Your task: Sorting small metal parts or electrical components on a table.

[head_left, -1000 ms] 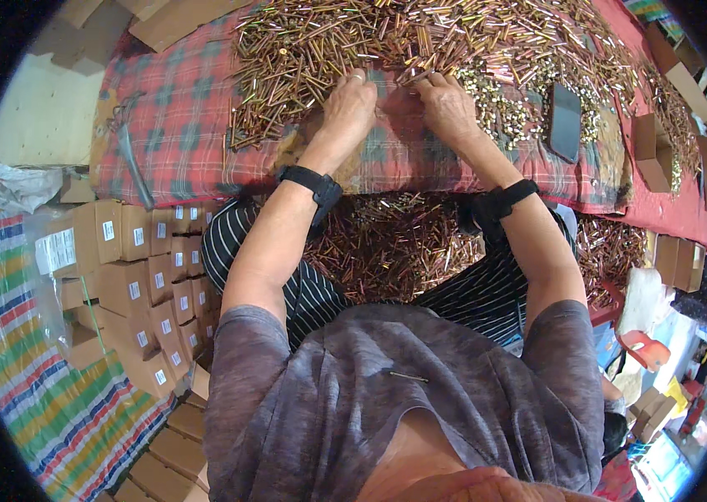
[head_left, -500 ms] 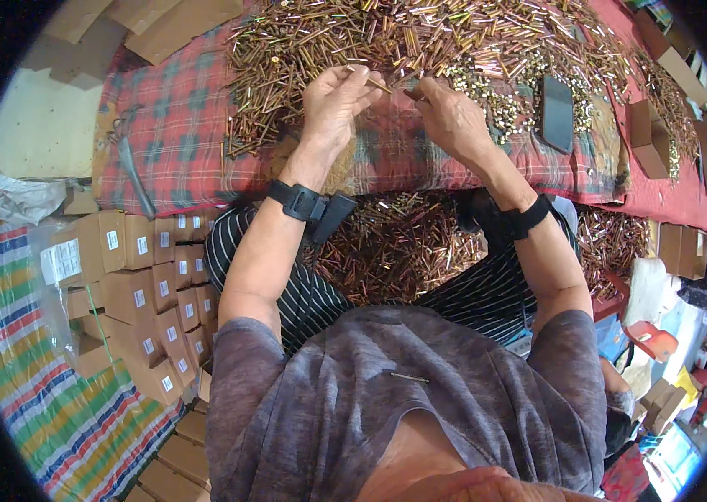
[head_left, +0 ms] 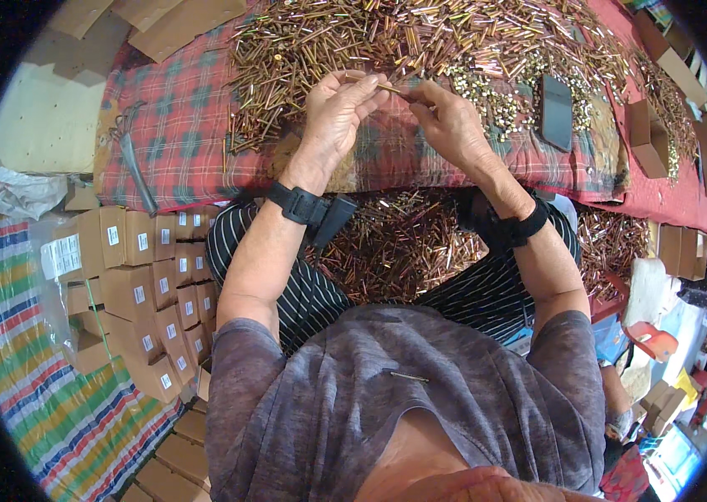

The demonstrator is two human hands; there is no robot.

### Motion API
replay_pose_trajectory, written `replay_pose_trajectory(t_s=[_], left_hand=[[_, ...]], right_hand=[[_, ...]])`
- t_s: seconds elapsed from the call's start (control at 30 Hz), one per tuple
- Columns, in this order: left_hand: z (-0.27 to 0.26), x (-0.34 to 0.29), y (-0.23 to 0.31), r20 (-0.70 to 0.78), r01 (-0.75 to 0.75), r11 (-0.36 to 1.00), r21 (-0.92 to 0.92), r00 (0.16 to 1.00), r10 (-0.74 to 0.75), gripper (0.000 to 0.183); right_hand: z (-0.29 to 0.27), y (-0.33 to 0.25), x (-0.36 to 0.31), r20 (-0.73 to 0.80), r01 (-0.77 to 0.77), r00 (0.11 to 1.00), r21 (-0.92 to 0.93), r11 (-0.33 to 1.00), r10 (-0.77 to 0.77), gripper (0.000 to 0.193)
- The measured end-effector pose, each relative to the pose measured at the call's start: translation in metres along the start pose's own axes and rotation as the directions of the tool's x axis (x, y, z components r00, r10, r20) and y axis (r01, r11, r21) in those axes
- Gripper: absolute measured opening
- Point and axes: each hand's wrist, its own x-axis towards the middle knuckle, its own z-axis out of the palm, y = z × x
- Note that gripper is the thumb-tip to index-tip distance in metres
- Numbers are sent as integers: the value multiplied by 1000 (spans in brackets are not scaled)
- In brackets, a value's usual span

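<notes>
Over the near edge of the plaid cloth (head_left: 178, 117), my two hands meet at a thin brass-coloured metal rod (head_left: 387, 86). My left hand (head_left: 335, 117) pinches its left part between thumb and fingertips. My right hand (head_left: 454, 125) is closed at the rod's right end, on a small dark piece whose kind I cannot make out. Just beyond my hands spreads a large heap of similar metal rods (head_left: 312, 42). Many small, pale gold metal pieces (head_left: 496, 105), perhaps nuts, lie right of my right hand.
A black phone (head_left: 556, 113) lies among the small pieces. Dark-handled tool (head_left: 129, 163) at the cloth's left. More rods (head_left: 395, 243) fill the space between my knees. Stacked cardboard boxes (head_left: 132, 293) stand at left; open boxes (head_left: 648, 138) are at right.
My hands have come together: the rod's right end, apart from my right fingers before, now meets the dark piece there. My left hand has shifted slightly right and nearer.
</notes>
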Motion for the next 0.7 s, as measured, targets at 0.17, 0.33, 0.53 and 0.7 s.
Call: replay_pose_trajectory(t_s=[0.17, 0.33, 0.53, 0.7], left_hand=[[-1, -2, 0, 18, 0, 997, 73, 1000, -1, 14], [3, -5, 8, 57, -36, 992, 123, 998, 30, 15], [-4, -8, 6, 61, 43, 982, 182, 997, -55, 14], [-4, -12, -2, 103, 191, 974, 124, 974, -204, 17]], right_hand=[[-1, -5, -1, 3, -48, 999, 125, 991, 48, 18], [-5, -9, -2, 21, -81, 997, 214, 974, 78, 19], [6, -1, -4, -97, 11, 995, 92, 996, -2, 16], [22, 0, -4, -91, 29, 996, 288, 957, -2, 17]])
